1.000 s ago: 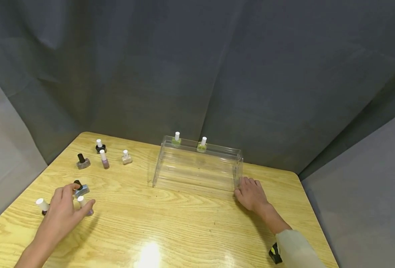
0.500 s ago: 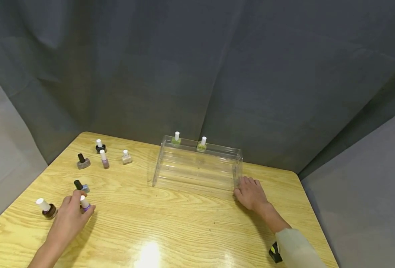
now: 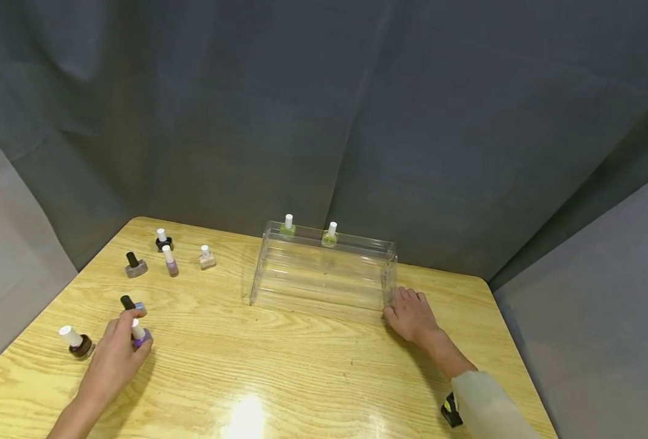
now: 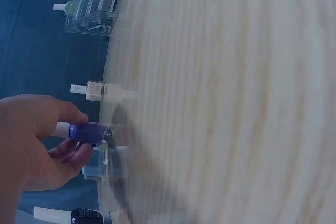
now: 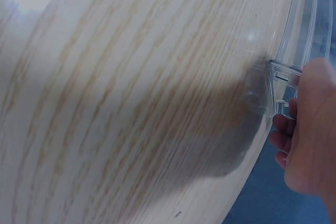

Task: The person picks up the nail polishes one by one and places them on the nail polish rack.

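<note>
The white-capped purple bottle point(image 4: 88, 134) is upright, well to the left of the clear stepped rack point(image 3: 324, 277).

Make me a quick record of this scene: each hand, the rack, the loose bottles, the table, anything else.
Left hand: pinches the purple bottle
Right hand: touches right end of the clear rack; exact grip unclear
On rack: two green bottles, white caps, far row
Loose, farther: black bottle, greyish bottle, lilac bottle, cream bottle
Loose, nearer: blue bottle, dark brown bottle
Table: light wood
Other: black-and-yellow item beside the right sleeve, partly hidden
</note>
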The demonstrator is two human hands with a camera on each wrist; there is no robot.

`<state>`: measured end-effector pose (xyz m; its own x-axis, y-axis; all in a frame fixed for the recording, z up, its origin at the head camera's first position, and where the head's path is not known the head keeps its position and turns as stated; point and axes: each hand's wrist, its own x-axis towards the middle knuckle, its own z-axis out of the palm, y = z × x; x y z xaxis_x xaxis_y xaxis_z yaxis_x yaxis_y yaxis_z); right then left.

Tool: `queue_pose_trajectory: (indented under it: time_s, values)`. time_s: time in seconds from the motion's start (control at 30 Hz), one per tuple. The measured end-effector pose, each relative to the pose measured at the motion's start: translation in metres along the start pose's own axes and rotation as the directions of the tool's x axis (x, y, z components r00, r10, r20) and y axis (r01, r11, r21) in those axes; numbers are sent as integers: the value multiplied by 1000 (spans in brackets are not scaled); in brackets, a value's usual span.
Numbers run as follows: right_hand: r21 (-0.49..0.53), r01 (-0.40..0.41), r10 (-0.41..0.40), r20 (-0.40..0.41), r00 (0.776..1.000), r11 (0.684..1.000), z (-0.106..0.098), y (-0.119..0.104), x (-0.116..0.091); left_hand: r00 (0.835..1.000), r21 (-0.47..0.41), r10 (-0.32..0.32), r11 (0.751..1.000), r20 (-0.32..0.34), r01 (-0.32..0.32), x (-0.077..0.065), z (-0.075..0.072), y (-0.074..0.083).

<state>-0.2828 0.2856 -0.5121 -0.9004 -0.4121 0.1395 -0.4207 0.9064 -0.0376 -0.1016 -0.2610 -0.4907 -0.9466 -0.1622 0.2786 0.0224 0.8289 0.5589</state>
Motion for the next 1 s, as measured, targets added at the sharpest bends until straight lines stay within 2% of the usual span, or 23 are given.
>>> queue_pose_trajectory:
  time_s: [0.27,0.43,0.53,0.67,0.8,1.0]
  values:
    - [18,14,-14,-20,1000,1000,-3,-2,0,999,-16,40,999,-24,-41,4,1,0]
    - [17,6,-6,-23,1000,1000,-7,-6,-1,999,-77,23,997,-35,-25,10,4,7]
    - [21,-4,4,-23,1000,1000,-8,-7,-2,1000,-161,5,987,10,-3,17,5,16]
    - [16,-2,2,-31,1000,1000,-8,-6,-3,996,-275,43,961,76,-20,28,9,31]
    - [19,-3,4,-26,1000,1000,-6,-4,-3,991,-355,110,932,76,-76,41,16,48]
    - [7,-10,10,-8,1000,1000,-5,-4,-1,975,-415,204,897,87,-151,67,27,78]
